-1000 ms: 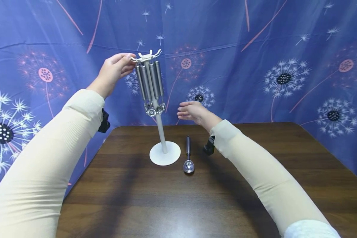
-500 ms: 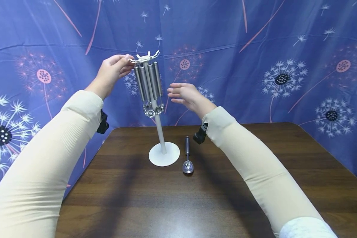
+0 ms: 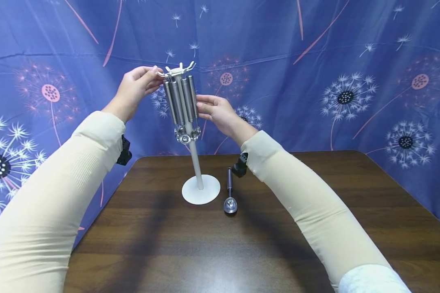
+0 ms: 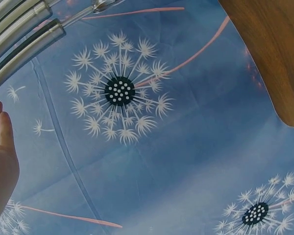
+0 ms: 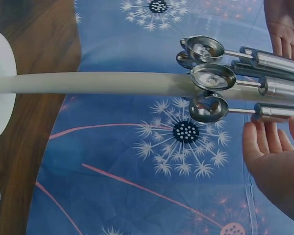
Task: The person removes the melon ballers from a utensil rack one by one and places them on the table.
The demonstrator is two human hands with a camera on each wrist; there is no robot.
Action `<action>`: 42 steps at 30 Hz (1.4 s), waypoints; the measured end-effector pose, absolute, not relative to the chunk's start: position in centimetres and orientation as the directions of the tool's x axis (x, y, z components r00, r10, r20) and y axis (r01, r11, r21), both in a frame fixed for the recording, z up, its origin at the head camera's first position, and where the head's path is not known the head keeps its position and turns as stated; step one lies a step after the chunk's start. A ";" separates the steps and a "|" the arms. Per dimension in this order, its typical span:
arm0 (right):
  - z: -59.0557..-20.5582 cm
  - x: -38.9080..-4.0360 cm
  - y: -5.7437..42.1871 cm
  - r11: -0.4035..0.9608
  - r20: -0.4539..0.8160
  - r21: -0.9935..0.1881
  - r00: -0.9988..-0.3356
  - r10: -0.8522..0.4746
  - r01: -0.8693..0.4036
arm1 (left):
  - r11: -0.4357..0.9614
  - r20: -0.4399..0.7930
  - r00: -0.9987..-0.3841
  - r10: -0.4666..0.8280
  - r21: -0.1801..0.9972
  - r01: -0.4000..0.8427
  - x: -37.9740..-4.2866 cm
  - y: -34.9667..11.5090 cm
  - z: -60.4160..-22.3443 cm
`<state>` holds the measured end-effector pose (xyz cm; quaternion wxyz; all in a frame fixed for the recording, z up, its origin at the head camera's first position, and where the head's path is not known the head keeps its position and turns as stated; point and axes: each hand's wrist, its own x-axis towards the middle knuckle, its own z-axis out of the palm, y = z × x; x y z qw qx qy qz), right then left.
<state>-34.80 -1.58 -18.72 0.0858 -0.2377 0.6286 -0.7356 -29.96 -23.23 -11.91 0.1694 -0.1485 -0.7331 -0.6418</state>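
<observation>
Left hand pinches hook at stand's top. Right hand at rightmost hung scoop, fingers beside handle; closed grip unclear. Loose scoop on table, right of base. Step, probably: handling hung scoop. Next move calls for sure handle hold, stand steadied.

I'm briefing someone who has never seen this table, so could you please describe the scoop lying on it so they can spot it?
On the brown table, find the white stand with its round base. Just right of that base lies a metal scoop, its bowl toward the viewer. Unlike the scoops hanging from the stand, it lies by itself on the table.
</observation>
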 end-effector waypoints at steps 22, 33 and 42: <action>-18.0 -34.0 -0.8 -0.180 0.408 -0.912 -0.863 -0.299 -0.369 | 0.192 0.428 -0.903 0.028 0.885 0.425 -29.7 -23.5 -11.7; -19.7 -34.5 1.1 -0.100 0.369 -0.930 -0.885 -0.285 -0.355 | 0.138 0.452 -0.892 0.019 0.883 0.450 -29.7 -23.4 -11.8; -21.2 -35.2 2.2 -0.081 0.319 -0.948 -0.909 -0.268 -0.308 | 0.114 0.418 -0.907 0.050 0.900 0.421 -29.8 -23.3 -11.8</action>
